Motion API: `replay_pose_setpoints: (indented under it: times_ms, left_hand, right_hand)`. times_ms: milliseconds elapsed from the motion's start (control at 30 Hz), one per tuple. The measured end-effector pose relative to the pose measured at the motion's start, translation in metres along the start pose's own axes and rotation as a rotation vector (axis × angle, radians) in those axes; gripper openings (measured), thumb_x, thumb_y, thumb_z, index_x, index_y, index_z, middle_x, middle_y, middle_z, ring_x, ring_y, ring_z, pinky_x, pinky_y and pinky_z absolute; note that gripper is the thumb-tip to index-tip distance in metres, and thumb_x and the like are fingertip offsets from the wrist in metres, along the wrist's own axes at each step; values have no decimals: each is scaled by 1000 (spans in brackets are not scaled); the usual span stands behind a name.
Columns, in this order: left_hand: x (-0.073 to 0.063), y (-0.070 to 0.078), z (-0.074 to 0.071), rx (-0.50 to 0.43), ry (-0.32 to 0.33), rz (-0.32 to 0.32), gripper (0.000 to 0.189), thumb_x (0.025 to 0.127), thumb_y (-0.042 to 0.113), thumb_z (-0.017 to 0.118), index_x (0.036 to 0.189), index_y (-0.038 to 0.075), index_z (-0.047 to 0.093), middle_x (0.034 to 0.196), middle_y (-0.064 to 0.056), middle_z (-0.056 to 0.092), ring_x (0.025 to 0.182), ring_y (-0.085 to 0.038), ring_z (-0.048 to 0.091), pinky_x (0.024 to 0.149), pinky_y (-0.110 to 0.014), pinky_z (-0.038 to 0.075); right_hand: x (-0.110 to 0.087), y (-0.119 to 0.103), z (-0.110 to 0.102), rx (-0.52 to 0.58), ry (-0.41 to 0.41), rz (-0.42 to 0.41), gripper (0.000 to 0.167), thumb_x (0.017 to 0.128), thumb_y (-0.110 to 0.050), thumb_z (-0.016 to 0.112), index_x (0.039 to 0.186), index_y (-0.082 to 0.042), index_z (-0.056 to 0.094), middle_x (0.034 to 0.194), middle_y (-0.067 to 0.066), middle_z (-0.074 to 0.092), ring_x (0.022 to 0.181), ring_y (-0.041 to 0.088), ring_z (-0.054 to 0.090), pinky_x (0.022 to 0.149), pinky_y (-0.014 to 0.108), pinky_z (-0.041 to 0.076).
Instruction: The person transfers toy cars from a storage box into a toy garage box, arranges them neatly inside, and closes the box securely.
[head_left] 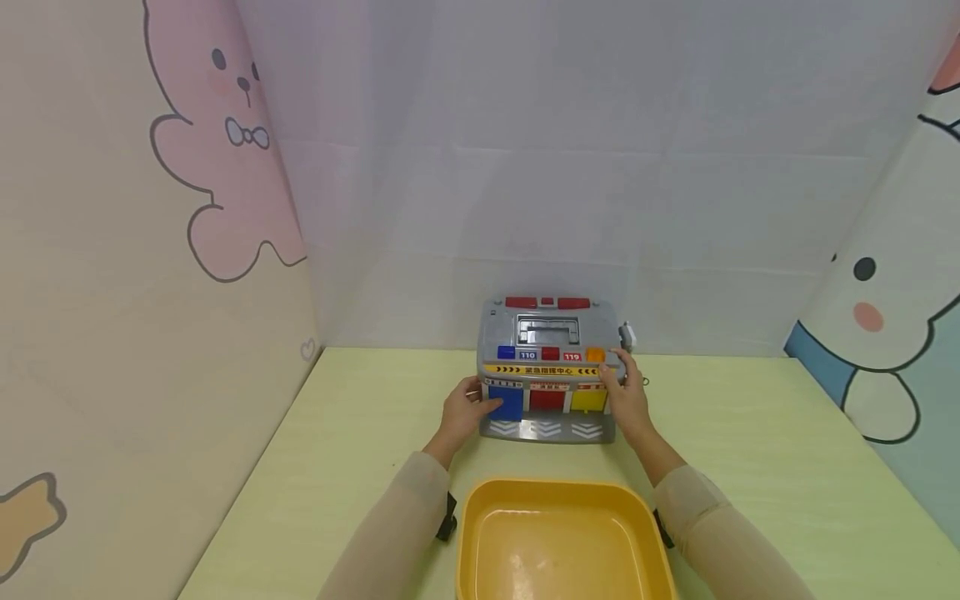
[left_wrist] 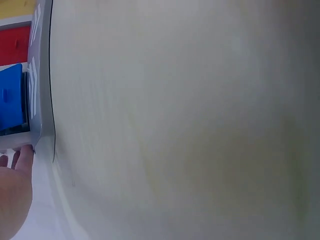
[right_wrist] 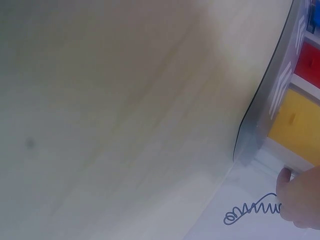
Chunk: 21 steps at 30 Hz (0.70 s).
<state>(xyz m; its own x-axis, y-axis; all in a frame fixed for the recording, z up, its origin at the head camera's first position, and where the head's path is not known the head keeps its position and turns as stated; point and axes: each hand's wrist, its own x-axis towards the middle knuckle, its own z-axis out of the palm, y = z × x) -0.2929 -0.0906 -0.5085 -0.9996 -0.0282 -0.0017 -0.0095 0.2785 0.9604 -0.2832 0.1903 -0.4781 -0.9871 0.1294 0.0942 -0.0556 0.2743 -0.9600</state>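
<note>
A grey toy garage [head_left: 546,429] with emergency-centre lettering, a carry handle on its roof and blue, red and yellow doors stands near the back wall. My left hand [head_left: 459,414] grips its left side, fingers round the edge and thumb lying over the blue door [head_left: 510,403]. That blue door [left_wrist: 11,97] sits tilted slightly out of its opening in the left wrist view. At the front right corner, my right hand [head_left: 628,402] holds the garage, thumb on the front by the roof edge. The red door [head_left: 547,400] and yellow door [head_left: 588,400] look shut.
A yellow tray [head_left: 555,492] lies on the pale green table [head_left: 360,467], between my forearms. A coiled dark cord [right_wrist: 250,207] hangs by the garage's right side, near a small grey-white piece [head_left: 627,336]. Printed cloth walls [head_left: 570,208] enclose the table's back and sides.
</note>
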Motion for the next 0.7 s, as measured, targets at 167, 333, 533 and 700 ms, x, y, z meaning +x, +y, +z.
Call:
replay_pose_setpoints:
  times_ms: [167,333,533,700]
  left_hand:
    - [4,-3,0,-23,46,18,52,79,8,81,125,-2,59,122,-19,62,110,-34,61,93,-42,51]
    - [5,-1,-3,-21,25,15,52,79,8,81,126,0,62,122,-19,63,108,-33,64,94,-41,50]
    - [7,-2,-4,38,8,28,47,80,14,81,124,1,66,117,-16,67,106,-29,64,93,-41,51]
    - [8,-1,-4,85,31,6,44,81,18,80,120,3,69,117,-13,67,110,-27,62,94,-41,50]
  right_hand:
    - [0,0,0,3,-4,-2,57,103,-43,45,150,-15,28,131,19,31,91,22,38,71,31,38]
    - [0,2,0,6,-13,-15,57,103,-43,45,149,-14,28,133,19,31,90,21,40,70,28,40]
    - [-1,0,-1,41,-23,-40,56,103,-38,45,149,-11,28,136,20,31,91,20,42,70,23,41]
    - [-1,-1,-1,34,-24,-29,56,104,-38,44,151,-13,26,138,19,27,88,19,38,69,26,39]
